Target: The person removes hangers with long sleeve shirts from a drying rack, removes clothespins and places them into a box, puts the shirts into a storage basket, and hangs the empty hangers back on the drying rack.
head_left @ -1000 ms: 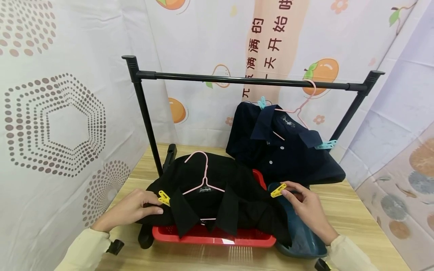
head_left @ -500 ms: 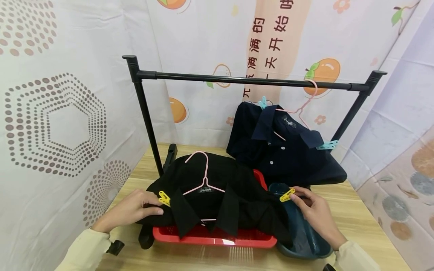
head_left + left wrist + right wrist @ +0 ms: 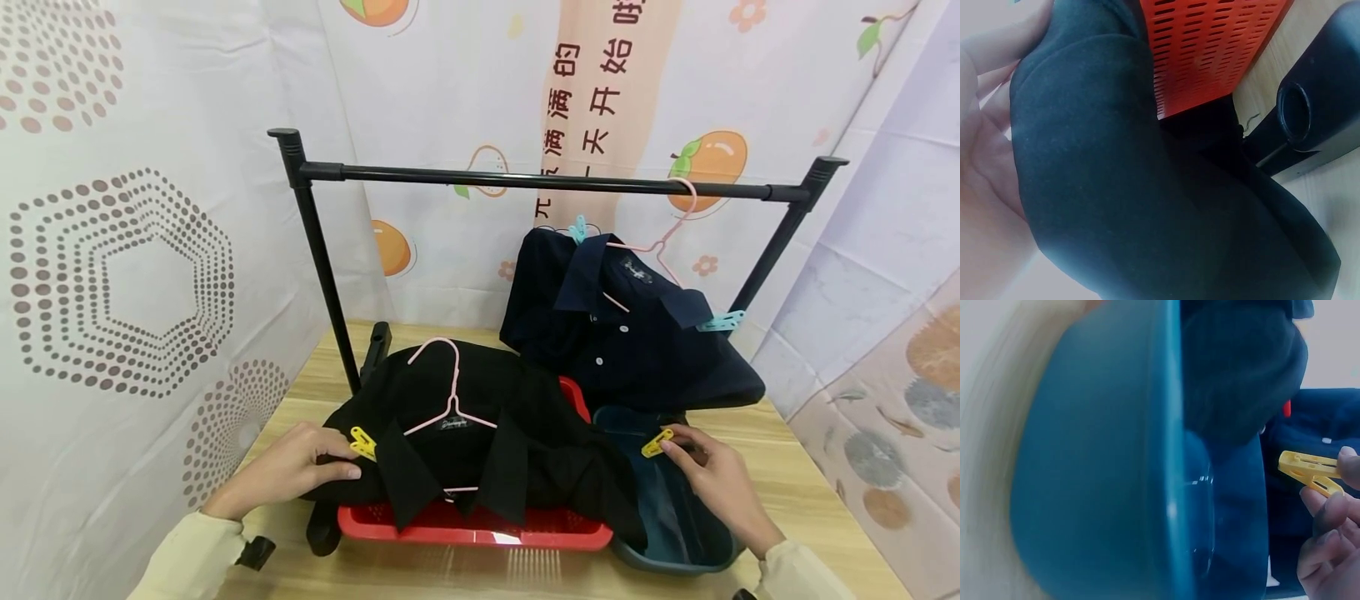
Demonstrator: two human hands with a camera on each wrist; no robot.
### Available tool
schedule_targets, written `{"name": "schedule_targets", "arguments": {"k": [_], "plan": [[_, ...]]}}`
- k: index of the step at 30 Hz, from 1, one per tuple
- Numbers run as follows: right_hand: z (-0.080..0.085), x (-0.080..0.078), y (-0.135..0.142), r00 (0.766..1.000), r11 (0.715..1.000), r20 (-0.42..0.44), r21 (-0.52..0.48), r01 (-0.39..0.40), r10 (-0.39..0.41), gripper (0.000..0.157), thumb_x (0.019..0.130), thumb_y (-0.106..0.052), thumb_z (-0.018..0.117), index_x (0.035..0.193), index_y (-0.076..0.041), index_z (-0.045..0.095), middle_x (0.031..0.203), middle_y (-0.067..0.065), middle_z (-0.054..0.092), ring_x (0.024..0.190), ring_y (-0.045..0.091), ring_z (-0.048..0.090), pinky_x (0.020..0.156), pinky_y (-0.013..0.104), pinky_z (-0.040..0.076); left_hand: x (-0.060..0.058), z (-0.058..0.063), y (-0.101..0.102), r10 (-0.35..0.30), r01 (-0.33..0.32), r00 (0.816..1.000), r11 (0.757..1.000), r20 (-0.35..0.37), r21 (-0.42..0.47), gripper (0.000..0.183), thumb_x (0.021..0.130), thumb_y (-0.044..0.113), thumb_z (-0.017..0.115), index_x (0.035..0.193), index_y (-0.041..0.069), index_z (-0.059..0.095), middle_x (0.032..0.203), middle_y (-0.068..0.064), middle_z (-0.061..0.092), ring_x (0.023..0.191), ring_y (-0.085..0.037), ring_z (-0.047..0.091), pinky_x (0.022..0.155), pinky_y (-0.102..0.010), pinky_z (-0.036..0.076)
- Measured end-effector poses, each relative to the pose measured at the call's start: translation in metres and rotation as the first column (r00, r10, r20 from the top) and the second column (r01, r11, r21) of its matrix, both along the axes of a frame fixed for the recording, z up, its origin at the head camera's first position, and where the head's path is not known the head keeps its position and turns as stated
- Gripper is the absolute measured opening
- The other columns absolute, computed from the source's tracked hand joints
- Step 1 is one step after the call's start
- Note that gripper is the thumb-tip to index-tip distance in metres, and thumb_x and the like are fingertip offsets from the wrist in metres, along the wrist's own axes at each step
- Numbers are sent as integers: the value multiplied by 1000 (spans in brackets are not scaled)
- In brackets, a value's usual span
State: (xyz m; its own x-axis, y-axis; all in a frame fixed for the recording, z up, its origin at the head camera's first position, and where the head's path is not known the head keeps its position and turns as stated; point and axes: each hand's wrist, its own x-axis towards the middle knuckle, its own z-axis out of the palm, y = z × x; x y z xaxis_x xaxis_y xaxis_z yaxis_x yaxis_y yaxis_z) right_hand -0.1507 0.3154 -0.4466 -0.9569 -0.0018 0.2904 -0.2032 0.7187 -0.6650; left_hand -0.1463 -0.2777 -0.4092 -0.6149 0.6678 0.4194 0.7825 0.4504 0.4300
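Note:
A black collared shirt (image 3: 420,392) with a pink hanger (image 3: 454,392) in its neck lies over a red basket (image 3: 480,535). My left hand (image 3: 303,467) grips the shirt's shoulder at the left; in the left wrist view black cloth (image 3: 1091,162) hides part of the fingers. Beside those fingertips, a yellow clothespin (image 3: 363,443) is clipped near the collar. My right hand (image 3: 716,479) pinches another yellow clothespin (image 3: 657,443) between thumb and fingers, above a blue basin (image 3: 660,542). The right wrist view also shows this clothespin (image 3: 1313,469), apart from the shirt.
A black rack (image 3: 487,177) spans the back. From its right end hangs a navy shirt (image 3: 637,350) on a pink hanger, with light-blue clothespins (image 3: 723,321) at its shoulders. A black rack foot (image 3: 1316,94) stands near the basket. Patterned curtains surround the wooden table (image 3: 795,467).
My right hand has moved right and slightly down with the yellow clothespin, away from the black shirt's right shoulder and over the blue basin. The left hand has stayed in place.

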Motion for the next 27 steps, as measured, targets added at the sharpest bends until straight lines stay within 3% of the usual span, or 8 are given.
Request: {"name": "schedule_targets", "arguments": {"k": [3, 10, 13, 17, 27], "plan": [[-1, -1, 4, 999, 1000, 38, 16, 11, -12, 38, 103, -31, 67, 128, -2, 67, 105, 14, 72, 60, 21, 65, 44, 29, 48, 0, -2, -1, -3, 3, 1000, 1000, 1, 2, 12, 89, 12, 81, 94, 22, 79, 88, 17, 70, 77, 2, 63, 65, -17, 51], [-2, -2, 10, 997, 996, 75, 85, 19, -26, 42, 101, -36, 69, 126, -2, 69, 104, 12, 74, 84, 28, 74, 51, 28, 49, 1, -2, -3, -1, 1, 1000, 1000, 11, 2, 11, 89, 13, 80, 95, 22, 80, 89, 17, 70, 77, 2, 63, 67, -15, 50], [-3, -5, 12, 998, 992, 55, 126, 16, -23, 39, 100, -33, 71, 123, -2, 70, 99, 10, 73, 69, 16, 68, 50, 26, 44, 1, -1, -3, -4, 4, 1000, 1000, 14, 4, 11, 89, 13, 80, 96, 22, 80, 89, 17, 70, 77, 2, 63, 67, -15, 50], [-5, -11, 14, 1000, 982, 24, 187, 10, -14, 35, 98, -31, 73, 119, -3, 72, 95, 6, 72, 55, 7, 46, 49, 26, 36, 0, 0, -2, -2, 2, 1000, 1000, 16, 4, 12, 90, 14, 80, 96, 24, 80, 89, 17, 70, 76, 2, 62, 66, -14, 49], [-7, -21, 13, 997, 948, 58, 314, -61, 46, 33, 93, -27, 78, 110, 2, 74, 89, 2, 71, 64, 12, 51, 58, 30, 44, 0, 0, -2, -1, 1, 999, 1000, 37, 7, 11, 91, 14, 79, 96, 24, 80, 89, 17, 70, 76, 2, 62, 65, -16, 50]]}}
